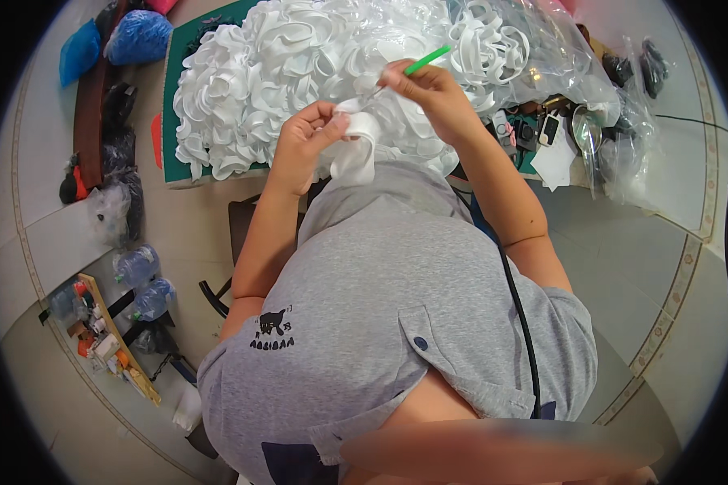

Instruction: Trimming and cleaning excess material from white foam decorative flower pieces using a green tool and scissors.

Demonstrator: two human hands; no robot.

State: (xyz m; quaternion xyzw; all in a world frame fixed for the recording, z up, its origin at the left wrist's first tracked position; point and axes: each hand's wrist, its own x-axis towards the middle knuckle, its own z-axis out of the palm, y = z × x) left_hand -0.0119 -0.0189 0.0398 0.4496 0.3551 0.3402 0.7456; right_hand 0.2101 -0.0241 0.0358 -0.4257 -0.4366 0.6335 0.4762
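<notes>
My left hand (306, 139) pinches a white fabric strap (354, 167) between thumb and fingers, and its loop hangs down in front of my lap. Closed around a thin tool with a bright green handle (429, 61), my right hand (429, 87) is a little farther away and to the right. The tool's slim shaft points down-left to the strap at my left fingertips; whether its tip touches the fabric I cannot tell. Just beyond both hands lies a big heap of curled white straps (251, 93), piled loosely on the table.
A green mat (170, 149) shows at the table's left edge. Clear plastic bags (574, 61) cover the right end, near small black devices (526, 133) and a white paper (554, 162). A black cable (519, 311) runs down my shirt. Large water bottles (152, 299) stand at lower left.
</notes>
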